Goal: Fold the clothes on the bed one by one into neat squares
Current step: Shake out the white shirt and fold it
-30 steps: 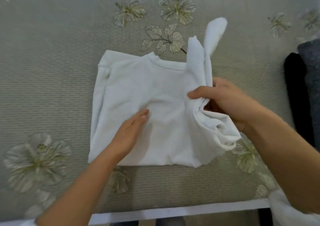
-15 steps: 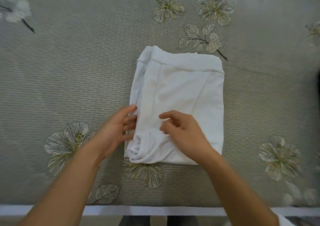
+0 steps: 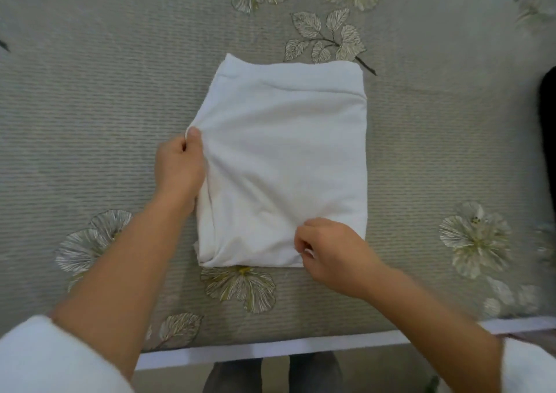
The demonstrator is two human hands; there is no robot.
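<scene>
White folded garment (image 3: 285,163) lies flat at the middle of the bed (image 3: 90,106), roughly rectangular, with a banded hem across its far side. Far and right edges run straight; the left edge is lifted and creased, and the near-left corner is bunched. Left hand (image 3: 179,166) grips the left edge about midway along, thumb on top of the cloth and fingers curled at the edge. Right hand (image 3: 334,251) is at the near-right corner, fingers curled tight, pinching the cloth at the near edge. Open bedspread lies on all four sides of the garment, widest to the left. An embroidered leaf sprig (image 3: 328,37) sits just beyond the far edge, and a stitched flower (image 3: 240,287) just below the near edge; both are flat in the fabric. A dark item (image 3: 547,139) shows at the right border of the view, well apart from the garment; what it is cannot be told. The bed's near edge shows a white strip (image 3: 270,347). A white sleeve (image 3: 45,359) covers the left upper forearm.
</scene>
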